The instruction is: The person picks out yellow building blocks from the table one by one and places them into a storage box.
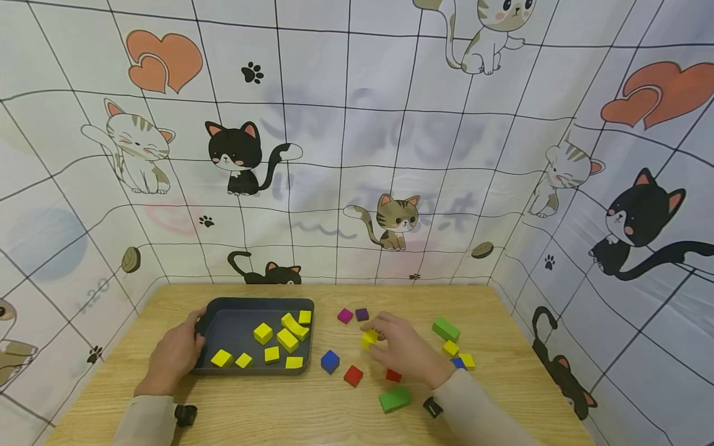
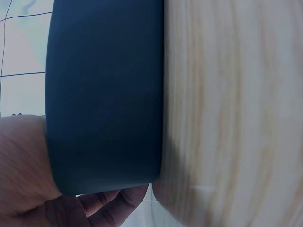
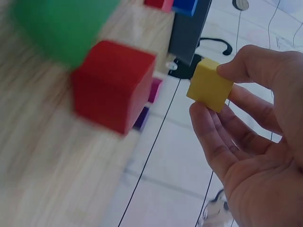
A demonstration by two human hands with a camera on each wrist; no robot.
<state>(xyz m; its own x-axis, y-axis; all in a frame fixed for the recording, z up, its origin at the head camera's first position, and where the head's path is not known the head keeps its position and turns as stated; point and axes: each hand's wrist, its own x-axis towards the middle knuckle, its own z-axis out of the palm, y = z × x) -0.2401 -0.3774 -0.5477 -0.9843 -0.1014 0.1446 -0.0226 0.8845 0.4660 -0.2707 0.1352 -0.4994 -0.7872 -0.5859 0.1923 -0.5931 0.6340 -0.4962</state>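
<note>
My right hand [image 1: 406,348] pinches a yellow block [image 3: 210,85] between thumb and fingertips, held up over the table right of the tray. A red block [image 1: 393,375] lies partly hidden under that hand. At the left end of the dark grey tray [image 1: 240,301], my left hand [image 1: 174,353] grips the side, its fingers around the far-left corner. In the left wrist view the tray wall [image 2: 106,99] covers much of that hand. Several yellow blocks lie inside the tray, among them a cube [image 1: 263,333] and a curved arch piece [image 1: 295,326].
Between tray and right hand lie a blue block [image 1: 330,362], a red block [image 1: 353,376], a magenta block [image 1: 345,316] and a purple block [image 1: 362,314]. Green blocks [image 1: 395,399] [image 1: 446,329], yellow blocks [image 1: 450,349] and a blue one [image 1: 458,363] lie farther right. A cat-print curtain [image 1: 346,142] surrounds the table.
</note>
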